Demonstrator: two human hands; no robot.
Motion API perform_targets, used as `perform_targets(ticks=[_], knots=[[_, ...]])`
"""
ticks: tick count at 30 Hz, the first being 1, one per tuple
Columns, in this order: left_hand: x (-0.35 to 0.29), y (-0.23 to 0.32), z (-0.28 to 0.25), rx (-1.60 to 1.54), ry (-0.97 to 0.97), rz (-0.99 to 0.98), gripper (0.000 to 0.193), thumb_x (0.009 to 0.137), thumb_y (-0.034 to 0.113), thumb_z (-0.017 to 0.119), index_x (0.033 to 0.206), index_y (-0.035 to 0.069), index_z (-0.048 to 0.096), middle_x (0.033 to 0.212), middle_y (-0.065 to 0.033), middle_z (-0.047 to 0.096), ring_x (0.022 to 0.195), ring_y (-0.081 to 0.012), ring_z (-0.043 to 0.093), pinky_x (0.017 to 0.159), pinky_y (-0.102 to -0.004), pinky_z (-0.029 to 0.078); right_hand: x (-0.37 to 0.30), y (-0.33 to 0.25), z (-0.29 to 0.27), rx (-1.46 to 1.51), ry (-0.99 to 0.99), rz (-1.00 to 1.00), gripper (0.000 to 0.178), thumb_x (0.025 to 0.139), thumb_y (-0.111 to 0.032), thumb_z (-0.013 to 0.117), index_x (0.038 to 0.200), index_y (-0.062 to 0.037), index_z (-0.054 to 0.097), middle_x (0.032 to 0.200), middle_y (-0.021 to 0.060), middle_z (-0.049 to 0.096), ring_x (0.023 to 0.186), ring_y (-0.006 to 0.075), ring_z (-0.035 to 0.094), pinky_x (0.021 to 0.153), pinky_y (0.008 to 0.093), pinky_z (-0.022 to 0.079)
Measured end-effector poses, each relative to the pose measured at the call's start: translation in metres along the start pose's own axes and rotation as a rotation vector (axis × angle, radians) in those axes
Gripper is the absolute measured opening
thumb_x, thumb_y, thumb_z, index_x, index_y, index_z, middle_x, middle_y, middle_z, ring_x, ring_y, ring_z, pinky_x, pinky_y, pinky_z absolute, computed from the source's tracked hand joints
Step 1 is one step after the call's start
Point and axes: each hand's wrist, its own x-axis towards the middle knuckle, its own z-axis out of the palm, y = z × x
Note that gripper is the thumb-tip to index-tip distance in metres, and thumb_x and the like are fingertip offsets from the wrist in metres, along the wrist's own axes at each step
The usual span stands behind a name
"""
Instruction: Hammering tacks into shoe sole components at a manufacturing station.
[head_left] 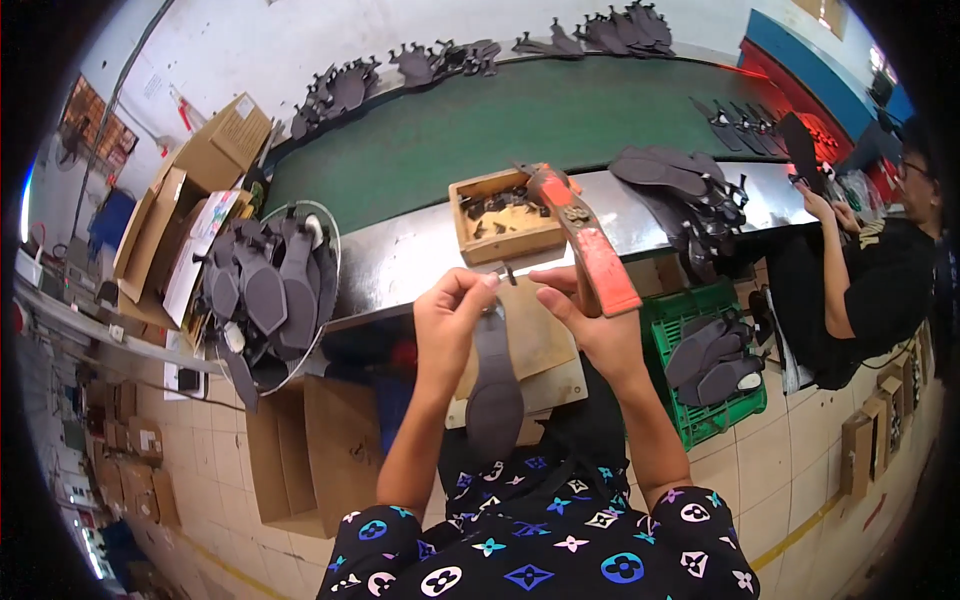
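Observation:
My left hand (450,310) is closed, thumb and finger pinching the narrow top end of a dark grey shoe sole (495,400). The sole hangs down toward my lap, its broad end lowest. A small black piece (510,273) sticks up beside those fingertips. My right hand (600,335) is wrapped round a worn, hammer-like tool (605,265) with orange paint; its exact kind is unclear. The thumb and forefinger of that hand point toward the black piece, apart from it. Under both hands is a tan board (545,350).
A wooden box (515,240) of small dark parts stands on the metal bench edge (385,265). Dark soles fill a wire basket (335,290) at left and pile up (690,185) at right. A green crate (690,430) holds more. A co-worker (850,260) sits at right.

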Motion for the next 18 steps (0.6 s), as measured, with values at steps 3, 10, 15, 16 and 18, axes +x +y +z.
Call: perform_targets(ticks=[3, 10, 15, 16, 18], knots=[[-0.02, 0.001, -0.002, 0.007, 0.016, 0.042, 0.013, 0.094, 0.01, 0.069, 0.088, -0.001, 0.066, 0.079, 0.0033, 0.06, 0.074, -0.0031, 0.051, 0.064, -0.019, 0.04, -0.005, -0.001, 0.021, 0.071, -0.047, 0.175, 0.029, 0.087, -0.016, 0.079, 0.109, 0.0005, 0.072, 0.093, 0.0065, 0.075, 0.083, 0.0087, 0.067, 0.076, 0.0265, 0.053], [-0.027, -0.039, -0.038, 0.23, -0.08, 0.144, 0.011, 0.092, 0.008, 0.07, 0.093, -0.003, 0.066, 0.088, -0.0043, 0.064, 0.079, -0.0093, 0.057, 0.072, -0.0224, 0.046, -0.014, 0.032, 0.033, 0.184, -0.083, 0.212, 0.017, 0.088, -0.008, 0.075, 0.101, 0.0005, 0.068, 0.107, 0.0111, 0.067, 0.05, 0.0031, 0.052, 0.04, 0.0192, 0.036], [-0.024, -0.047, -0.035, 0.378, -0.1, 0.23, 0.012, 0.093, 0.008, 0.069, 0.095, -0.003, 0.065, 0.09, -0.005, 0.064, 0.082, -0.0099, 0.058, 0.073, -0.0227, 0.046, -0.01, 0.045, 0.04, 0.16, -0.144, 0.228, 0.016, 0.088, -0.01, 0.074, 0.1, -0.0001, 0.069, 0.107, 0.0096, 0.068, 0.052, 0.0014, 0.051, 0.041, 0.0185, 0.036], [-0.025, -0.053, -0.032, 0.36, -0.065, 0.203, 0.012, 0.091, 0.008, 0.069, 0.093, -0.003, 0.065, 0.088, -0.0066, 0.064, 0.077, -0.0129, 0.057, 0.07, -0.0251, 0.046, -0.009, 0.046, 0.04, 0.143, -0.163, 0.251, 0.016, 0.089, -0.012, 0.073, 0.1, -0.0006, 0.069, 0.105, 0.0084, 0.069, 0.052, 0.0012, 0.05, 0.041, 0.0183, 0.036], [-0.028, -0.06, -0.033, 0.34, -0.027, 0.171, 0.012, 0.09, 0.009, 0.07, 0.091, -0.002, 0.065, 0.086, -0.0082, 0.064, 0.072, -0.0159, 0.057, 0.066, -0.0275, 0.046, -0.007, 0.05, 0.043, 0.099, -0.174, 0.208, 0.019, 0.092, -0.017, 0.072, 0.1, -0.0004, 0.069, 0.085, 0.0036, 0.069, 0.049, 0.0013, 0.048, 0.04, 0.0187, 0.034]])
